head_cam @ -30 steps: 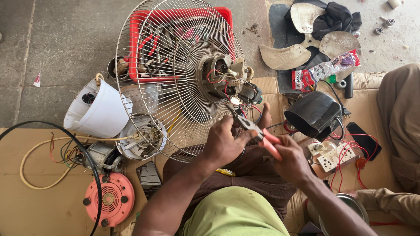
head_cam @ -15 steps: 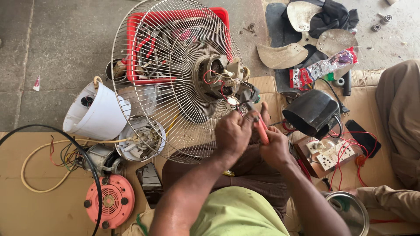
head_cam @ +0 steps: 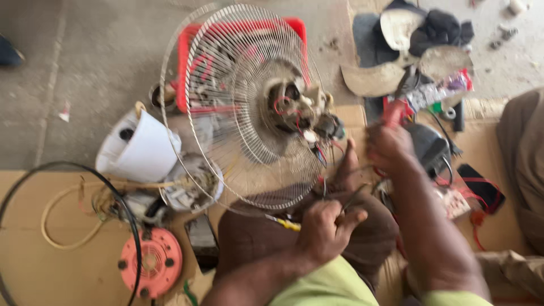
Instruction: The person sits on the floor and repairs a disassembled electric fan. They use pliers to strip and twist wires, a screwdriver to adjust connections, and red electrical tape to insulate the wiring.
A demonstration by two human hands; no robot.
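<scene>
A wire fan guard (head_cam: 226, 141) with a bare motor (head_cam: 294, 107) and loose red and blue wires stands tilted in front of me. My left hand (head_cam: 328, 226) rests low on my knee, fingers curled around a thin dark wire (head_cam: 354, 198). A yellow-handled screwdriver (head_cam: 283, 222) lies just left of it. My right hand (head_cam: 388, 144) is lifted to the right of the motor and grips red-handled pliers (head_cam: 392, 113). The picture is motion-blurred.
A red crate (head_cam: 238, 34) sits behind the guard. A white fan housing (head_cam: 139, 147), a black ring (head_cam: 68, 170), cream cable (head_cam: 56, 226) and an orange round part (head_cam: 150, 263) lie left. Fan blades (head_cam: 374, 79), a black cover (head_cam: 430, 147) and a socket strip (head_cam: 456, 201) lie right. Another person's leg (head_cam: 524, 164) is far right.
My right hand has pulled the pliers away from the motor wires, up and to the right. My left hand has dropped from the motor down onto my knee.
</scene>
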